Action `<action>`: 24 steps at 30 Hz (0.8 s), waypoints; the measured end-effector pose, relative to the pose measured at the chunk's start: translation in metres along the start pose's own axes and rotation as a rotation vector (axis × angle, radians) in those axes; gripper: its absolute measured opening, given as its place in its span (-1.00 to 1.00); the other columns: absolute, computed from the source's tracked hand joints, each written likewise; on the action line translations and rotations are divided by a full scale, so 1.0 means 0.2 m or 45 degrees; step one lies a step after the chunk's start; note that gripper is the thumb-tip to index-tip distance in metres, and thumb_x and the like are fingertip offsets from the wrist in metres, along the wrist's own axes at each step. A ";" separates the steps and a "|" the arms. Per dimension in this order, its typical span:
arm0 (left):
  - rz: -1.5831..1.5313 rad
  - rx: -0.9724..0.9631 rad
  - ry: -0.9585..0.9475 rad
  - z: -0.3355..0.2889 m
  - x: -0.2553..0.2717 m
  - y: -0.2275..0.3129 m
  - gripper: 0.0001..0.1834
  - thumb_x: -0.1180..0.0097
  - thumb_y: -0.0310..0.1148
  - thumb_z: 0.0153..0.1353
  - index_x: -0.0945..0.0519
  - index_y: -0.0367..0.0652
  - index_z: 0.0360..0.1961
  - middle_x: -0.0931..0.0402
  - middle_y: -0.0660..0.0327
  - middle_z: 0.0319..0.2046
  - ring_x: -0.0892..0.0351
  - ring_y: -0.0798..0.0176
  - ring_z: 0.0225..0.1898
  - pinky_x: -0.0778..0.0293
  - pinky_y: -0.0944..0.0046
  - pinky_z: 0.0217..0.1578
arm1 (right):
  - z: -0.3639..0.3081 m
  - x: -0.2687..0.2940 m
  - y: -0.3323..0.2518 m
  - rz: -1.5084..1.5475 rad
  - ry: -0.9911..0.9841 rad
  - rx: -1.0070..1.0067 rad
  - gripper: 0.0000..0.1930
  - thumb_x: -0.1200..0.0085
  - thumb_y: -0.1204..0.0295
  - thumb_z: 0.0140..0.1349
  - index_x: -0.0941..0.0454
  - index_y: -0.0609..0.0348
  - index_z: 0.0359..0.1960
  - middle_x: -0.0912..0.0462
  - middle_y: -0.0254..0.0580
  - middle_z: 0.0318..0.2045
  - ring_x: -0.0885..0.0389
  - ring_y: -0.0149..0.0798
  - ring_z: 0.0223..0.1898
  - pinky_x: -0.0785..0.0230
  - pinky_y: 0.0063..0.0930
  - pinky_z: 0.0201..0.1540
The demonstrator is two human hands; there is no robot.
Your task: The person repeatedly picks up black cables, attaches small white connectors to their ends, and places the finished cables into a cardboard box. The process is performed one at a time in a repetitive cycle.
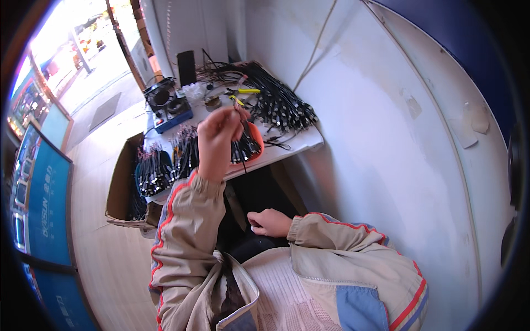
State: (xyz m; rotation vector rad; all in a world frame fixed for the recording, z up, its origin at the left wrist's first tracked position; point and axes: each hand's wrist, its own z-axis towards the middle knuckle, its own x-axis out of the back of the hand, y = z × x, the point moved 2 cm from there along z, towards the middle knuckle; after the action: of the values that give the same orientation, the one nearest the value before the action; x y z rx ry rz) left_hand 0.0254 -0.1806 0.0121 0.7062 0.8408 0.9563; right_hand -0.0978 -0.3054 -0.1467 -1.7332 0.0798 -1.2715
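My left hand is raised over the near part of the white table. Its thumb and fingers are pinched together, and whatever is between them is too small to make out. Just below and behind that hand, an orange tray holds black cables with metal plugs. Low in front of my body, near my dark-clothed lap, rests my right hand with its fingers curled in. A small pale spot shows at its fingertips, and I cannot tell what it is.
A large heap of black cables covers the table's far right. Yellow-handled pliers, a round tin, a blue-based device and a black upright slab stand behind. At left, a cardboard box adjoins more bundled cables. A wall rises right.
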 end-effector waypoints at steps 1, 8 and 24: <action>0.016 0.003 -0.028 -0.07 0.00 0.06 -0.86 0.06 -0.56 0.32 -0.53 -0.41 -0.30 -0.56 0.17 -0.32 -0.26 0.54 -0.53 -0.19 0.54 -0.52 | 0.02 0.07 0.00 0.034 0.049 0.139 -0.78 -0.11 0.33 0.11 -0.45 0.21 -0.30 -0.59 -0.02 -0.54 -0.59 -0.01 -0.53 -0.40 -0.17 -0.44; -0.305 0.259 -0.059 -0.50 -0.02 0.17 -0.85 0.03 -0.51 0.34 -0.55 -0.37 -0.21 -0.54 0.08 -0.29 -0.22 0.52 -0.55 -0.17 0.52 -0.51 | 0.10 0.71 -0.20 1.204 0.531 0.233 -0.83 -0.08 0.41 0.32 -0.54 0.27 -0.18 -0.62 -0.35 -0.38 -0.56 -0.54 -0.41 -0.40 -0.71 -0.37; 0.468 -0.064 0.164 -0.49 -0.13 0.17 -0.83 -0.02 -0.61 0.28 -0.59 -0.42 -0.14 -0.57 0.22 -0.41 -0.48 0.47 -0.49 -0.35 0.52 -0.50 | 0.03 0.64 -0.43 0.983 0.853 0.319 -0.86 -0.01 0.74 0.16 -0.43 0.30 -0.27 -0.47 -0.32 -0.29 -0.48 -0.56 -0.23 -0.34 -0.67 -0.11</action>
State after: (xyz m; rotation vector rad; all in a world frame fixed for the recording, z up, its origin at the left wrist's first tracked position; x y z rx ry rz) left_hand -0.0802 -0.1761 -0.0015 0.7773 0.8109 1.3598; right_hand -0.0734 -0.3228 0.0041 -0.8495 0.8525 -1.1354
